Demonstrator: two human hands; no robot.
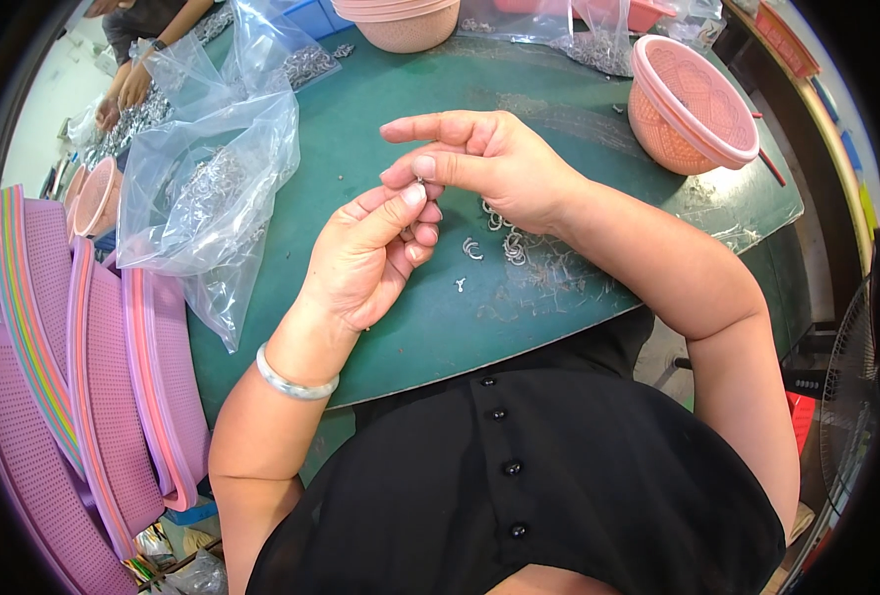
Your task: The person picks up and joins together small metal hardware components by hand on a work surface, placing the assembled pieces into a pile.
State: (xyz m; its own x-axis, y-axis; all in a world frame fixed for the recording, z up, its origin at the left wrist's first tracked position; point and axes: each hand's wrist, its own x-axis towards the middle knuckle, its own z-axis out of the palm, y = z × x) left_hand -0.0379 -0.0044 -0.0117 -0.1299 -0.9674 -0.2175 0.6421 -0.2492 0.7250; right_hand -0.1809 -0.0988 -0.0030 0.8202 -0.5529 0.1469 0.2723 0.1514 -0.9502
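Over the green table (400, 347) my two hands meet at the fingertips. My left hand (365, 248) is closed, thumb pressed on the curled fingers, pinching a tiny metal piece that the fingers mostly hide. From the right, my right hand (499, 164) pinches at the same spot between thumb and a finger, with its index finger stretched out above. What it grips is too small to name. Beside and below the right hand lie several small silvery curved metal pieces (514, 248). One loose small metal piece (461, 285) sits nearer the table's front edge.
Clear plastic bags (212, 188) of small metal parts stand at left. Pink baskets (683, 119) are at right and at the back. Purple stacked baskets (103, 377) lean beside the table's left edge. Another person's hands (122, 94) work among metal parts at far left. A fan (846, 397) stands right.
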